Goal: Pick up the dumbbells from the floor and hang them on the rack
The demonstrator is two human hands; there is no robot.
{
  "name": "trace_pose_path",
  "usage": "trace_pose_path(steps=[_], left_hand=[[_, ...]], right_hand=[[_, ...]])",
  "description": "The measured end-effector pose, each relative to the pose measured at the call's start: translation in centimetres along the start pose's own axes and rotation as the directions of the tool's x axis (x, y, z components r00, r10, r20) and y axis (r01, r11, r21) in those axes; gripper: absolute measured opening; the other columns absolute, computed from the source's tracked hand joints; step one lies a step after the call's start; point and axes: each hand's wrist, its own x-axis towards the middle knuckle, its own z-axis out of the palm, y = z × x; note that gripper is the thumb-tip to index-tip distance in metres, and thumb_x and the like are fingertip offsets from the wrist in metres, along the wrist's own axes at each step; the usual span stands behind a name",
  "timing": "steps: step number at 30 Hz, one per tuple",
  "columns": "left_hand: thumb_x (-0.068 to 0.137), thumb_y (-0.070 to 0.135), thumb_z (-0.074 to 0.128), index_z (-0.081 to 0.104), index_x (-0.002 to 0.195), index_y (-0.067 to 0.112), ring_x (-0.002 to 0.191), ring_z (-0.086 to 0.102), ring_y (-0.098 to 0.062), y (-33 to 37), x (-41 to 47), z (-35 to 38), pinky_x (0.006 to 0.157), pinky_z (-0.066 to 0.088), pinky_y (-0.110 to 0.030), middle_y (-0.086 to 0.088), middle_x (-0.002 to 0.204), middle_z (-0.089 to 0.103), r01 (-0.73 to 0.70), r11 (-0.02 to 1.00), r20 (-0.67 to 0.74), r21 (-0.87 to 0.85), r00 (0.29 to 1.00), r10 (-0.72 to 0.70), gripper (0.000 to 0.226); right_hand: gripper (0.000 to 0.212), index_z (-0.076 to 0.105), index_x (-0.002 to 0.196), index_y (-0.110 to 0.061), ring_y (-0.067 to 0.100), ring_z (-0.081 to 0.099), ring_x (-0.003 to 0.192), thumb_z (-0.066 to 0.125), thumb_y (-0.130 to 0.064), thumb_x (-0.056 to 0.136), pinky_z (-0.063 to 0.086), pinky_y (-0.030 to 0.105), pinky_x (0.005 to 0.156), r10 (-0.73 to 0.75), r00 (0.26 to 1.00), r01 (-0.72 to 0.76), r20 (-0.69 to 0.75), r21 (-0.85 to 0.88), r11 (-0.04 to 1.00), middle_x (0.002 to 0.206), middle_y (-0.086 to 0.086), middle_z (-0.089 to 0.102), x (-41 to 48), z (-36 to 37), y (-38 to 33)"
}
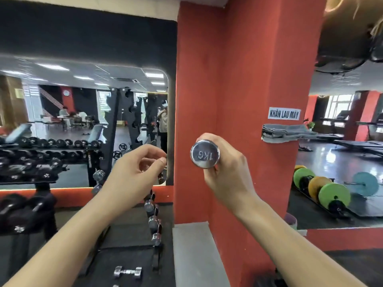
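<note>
My right hand (226, 172) is shut on a chrome dumbbell (204, 154), its round end marked 1KG facing me, held up in front of the red pillar. My left hand (134, 172) is raised at the same height, fingers curled loosely with nothing in them, over the upright rack (154, 220) that carries several chrome dumbbells one above another. Another chrome dumbbell (128, 272) lies on the dark floor mat below, near the rack's foot. The rack's upper pegs are hidden behind my left hand.
A red pillar (238, 100) stands straight ahead with a grey ledge (192, 245) at its base. A long rack of black dumbbells (27, 212) fills the left under a wall mirror. Coloured weight plates (323, 189) sit at right.
</note>
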Motion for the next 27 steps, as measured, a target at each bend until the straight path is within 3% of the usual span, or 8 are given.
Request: trace_pose_path(steps=[4, 7, 10, 16, 19, 22, 25, 27], left_hand=[[0.097, 0.031, 0.066, 0.07, 0.094, 0.045, 0.077, 0.068, -0.004, 0.5, 1.1, -0.1, 0.059, 0.049, -0.011, 0.021, 0.088, 0.073, -0.011, 0.999, -0.004, 0.049, 1.0, 0.011, 0.015], [0.097, 0.035, 0.066, 0.069, 0.097, 0.046, 0.084, 0.069, -0.004, 0.8, 1.7, 0.2, 0.07, 0.051, -0.019, 0.023, 0.092, 0.073, 0.004, 0.995, -0.023, 0.101, 1.0, -0.002, 0.011], [0.097, 0.034, 0.065, 0.07, 0.098, 0.042, 0.087, 0.068, 0.0, 1.0, 1.9, 1.1, 0.077, 0.053, -0.027, 0.024, 0.092, 0.073, 0.003, 0.99, -0.025, 0.141, 1.0, 0.001, 0.009], [0.095, 0.034, 0.068, 0.068, 0.1, 0.043, 0.085, 0.067, 0.005, 1.8, 2.2, 3.9, 0.073, 0.048, -0.021, 0.029, 0.095, 0.07, -0.039, 0.982, 0.005, 0.187, 0.999, 0.039, 0.01], [0.09, 0.036, 0.072, 0.059, 0.106, 0.047, 0.1, 0.063, 0.007, 3.0, 2.8, 6.4, 0.079, 0.049, -0.02, 0.034, 0.107, 0.063, -0.133, 0.963, 0.059, 0.234, 0.991, 0.122, 0.022], [0.082, 0.031, 0.068, 0.048, 0.104, 0.056, 0.091, 0.064, 0.003, 4.0, 4.0, 9.9, 0.072, 0.048, -0.017, 0.024, 0.105, 0.057, -0.177, 0.944, 0.093, 0.278, 0.983, 0.157, 0.039], [0.079, 0.007, 0.062, 0.051, 0.102, 0.045, 0.082, 0.061, -0.001, 3.9, 5.1, 13.1, 0.067, 0.048, -0.021, 0.01, 0.107, 0.056, -0.163, 0.961, -0.051, 0.225, 0.983, 0.179, 0.045], [0.08, -0.001, 0.062, 0.05, 0.093, 0.051, 0.081, 0.058, 0.005, 3.8, 5.3, 14.2, 0.063, 0.042, -0.011, 0.016, 0.097, 0.055, -0.147, 0.958, -0.164, 0.246, 0.968, 0.19, 0.055]], right_hand=[[0.024, 0.07, 0.107, -0.002, 0.017, 0.067, 0.089, 0.054, -0.003, 0.089, 0.048, 0.015, 0.083, -0.04, 0.999, 0.042, -0.02, 0.065, 0.997, 0.099, 0.006, 0.074, 1.1, 1.0, 1.6], [0.014, 0.067, 0.098, -0.007, 0.02, 0.064, 0.076, 0.074, 0.002, 0.09, 0.052, 0.023, 0.069, -0.013, 0.997, 0.021, -0.07, 0.114, 0.993, 0.092, 0.003, 0.067, 1.6, 1.8, 3.2], [0.045, 0.049, 0.089, -0.019, 0.015, 0.047, 0.059, 0.086, 0.006, 0.08, 0.04, 0.019, 0.054, 0.036, 0.987, -0.008, -0.154, 0.181, 0.984, 0.083, -0.003, 0.048, 1.9, 2.5, 4.9], [0.054, 0.046, 0.097, -0.045, 0.007, 0.054, 0.067, 0.088, -0.014, 0.085, 0.046, 0.02, 0.061, 0.05, 0.967, 0.053, -0.248, 0.391, 0.919, 0.084, 0.0, 0.053, 2.2, 2.0, 6.8], [0.051, 0.049, 0.097, -0.046, 0.004, 0.055, 0.071, 0.092, -0.024, 0.081, 0.043, 0.012, 0.068, 0.043, 0.955, 0.081, -0.293, 0.4, 0.913, 0.087, -0.001, 0.055, 2.7, 1.7, 7.0], [0.05, 0.051, 0.089, -0.056, 0.001, 0.055, 0.069, 0.095, -0.039, 0.071, 0.044, 0.012, 0.067, 0.138, 0.948, 0.014, -0.288, 0.469, 0.883, 0.083, -0.005, 0.053, 3.1, 1.4, 6.7], [0.046, 0.051, 0.085, -0.059, 0.006, 0.053, 0.064, 0.091, -0.047, 0.068, 0.046, 0.023, 0.065, 0.223, 0.942, -0.042, -0.249, 0.574, 0.818, 0.077, 0.006, 0.054, 3.0, 1.3, 6.7], [0.043, 0.051, 0.084, -0.059, 0.007, 0.052, 0.064, 0.09, -0.049, 0.069, 0.045, 0.023, 0.065, 0.229, 0.943, -0.044, -0.243, 0.589, 0.807, 0.077, 0.008, 0.053, 2.9, 1.1, 6.9]])
